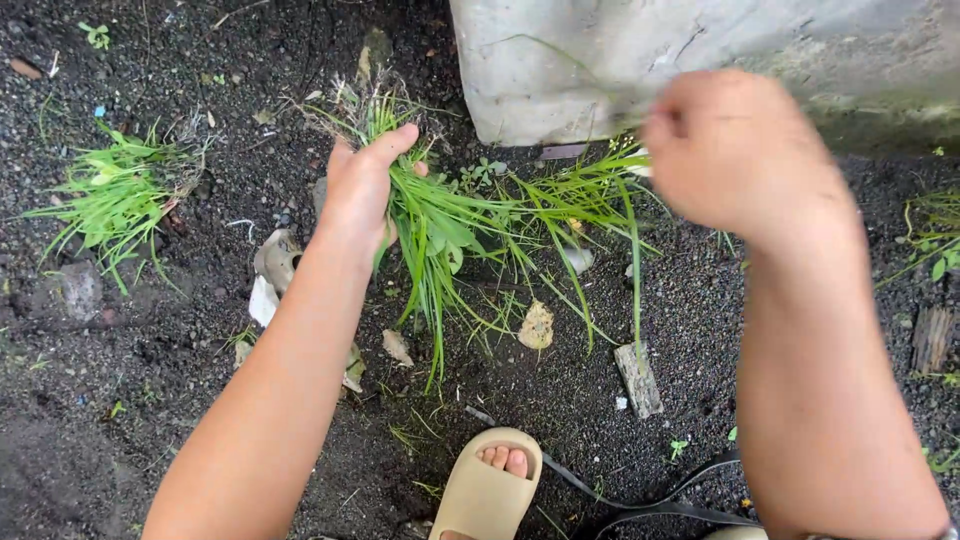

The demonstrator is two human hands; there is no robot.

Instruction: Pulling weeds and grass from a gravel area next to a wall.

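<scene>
Left hand [362, 190] at upper centre, fingers clamped round a bunch of grass [440, 225], thumb up, blades fanning downward and rightward out of the fist. Gripped near the base, seemingly to keep the blades gathered tight. Roots or dry tips poking out above the fist, toward the top of the frame.

Right hand [735, 150] at upper right, blurred by motion, curled loosely; whether pinching a few thin blades or closed on nothing, cannot tell. Long strands [590, 190] stretched between the bunch and that hand, some running on past it to the right.

Behind, at top right, a pale concrete block [620, 60], cracked and stained, right up against the grass, leaving little room on that side. At left, well apart, a separate green tuft [115, 195] lying on the dark gritty soil [130, 400]. Scattered below the bunch: pale shards and dry leaves [272, 268], a small yellowish scrap [537, 326], a short grey wood chip [638, 378]. At bottom centre, a foot in a beige sandal [487, 490], toes showing, with a dark strap or hose [640, 505] trailing to its right across the soil. More sparse weeds [935, 240] at the far right edge
</scene>
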